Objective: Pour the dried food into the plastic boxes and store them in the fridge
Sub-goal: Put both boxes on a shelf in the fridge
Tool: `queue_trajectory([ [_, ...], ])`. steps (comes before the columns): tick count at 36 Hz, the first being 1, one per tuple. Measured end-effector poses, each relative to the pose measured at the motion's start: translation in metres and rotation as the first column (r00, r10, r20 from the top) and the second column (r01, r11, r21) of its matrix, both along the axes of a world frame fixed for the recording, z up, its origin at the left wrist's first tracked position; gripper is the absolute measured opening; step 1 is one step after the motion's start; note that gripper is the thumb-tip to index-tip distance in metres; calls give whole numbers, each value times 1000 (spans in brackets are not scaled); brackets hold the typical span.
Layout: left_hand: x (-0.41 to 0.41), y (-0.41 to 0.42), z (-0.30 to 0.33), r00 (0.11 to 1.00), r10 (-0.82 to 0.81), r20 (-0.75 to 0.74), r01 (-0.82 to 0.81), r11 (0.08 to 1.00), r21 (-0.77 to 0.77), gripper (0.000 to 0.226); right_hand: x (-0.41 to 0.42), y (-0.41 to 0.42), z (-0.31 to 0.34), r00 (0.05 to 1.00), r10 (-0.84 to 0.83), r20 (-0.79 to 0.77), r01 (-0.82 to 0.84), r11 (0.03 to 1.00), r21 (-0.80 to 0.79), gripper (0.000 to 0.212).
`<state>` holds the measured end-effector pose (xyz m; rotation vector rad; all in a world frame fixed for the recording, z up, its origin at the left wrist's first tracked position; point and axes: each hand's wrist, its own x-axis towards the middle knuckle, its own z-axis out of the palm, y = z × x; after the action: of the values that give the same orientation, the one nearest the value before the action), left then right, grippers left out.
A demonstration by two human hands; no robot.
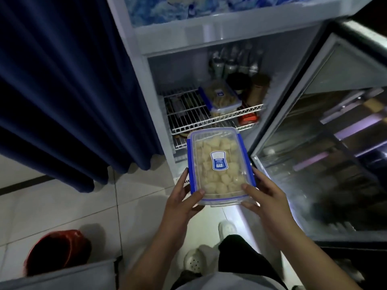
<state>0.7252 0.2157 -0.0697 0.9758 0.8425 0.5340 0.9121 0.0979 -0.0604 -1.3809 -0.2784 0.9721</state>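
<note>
I hold a clear plastic box (219, 166) with blue clips and a blue label, filled with pale dried food pieces and lidded, in front of the open fridge (184, 40). My left hand (184, 199) grips its near left corner, thumb on the lid. My right hand (266, 197) grips the near right corner the same way. A second lidded box of the same kind (222, 97) lies on the white wire shelf (188, 114) inside the fridge.
Bottles (232, 61) and jars (257, 88) stand at the back of the shelf. The fridge door (335, 143) hangs open to the right. A dark blue curtain (62, 91) hangs on the left. A red bucket (56, 252) stands on the tiled floor, bottom left.
</note>
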Motion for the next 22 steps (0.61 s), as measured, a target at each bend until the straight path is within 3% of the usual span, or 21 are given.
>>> queue_trajectory([
  [13,99,84,-6,972,210,-105,-214,977,-19,52,112,121,-24,974,203,-104,-212,973,-92,47],
  [22,149,131,-33,900,396,-185,-414,907,-73,46,157,204,-45,947,275,-168,-303,936,-177,60],
])
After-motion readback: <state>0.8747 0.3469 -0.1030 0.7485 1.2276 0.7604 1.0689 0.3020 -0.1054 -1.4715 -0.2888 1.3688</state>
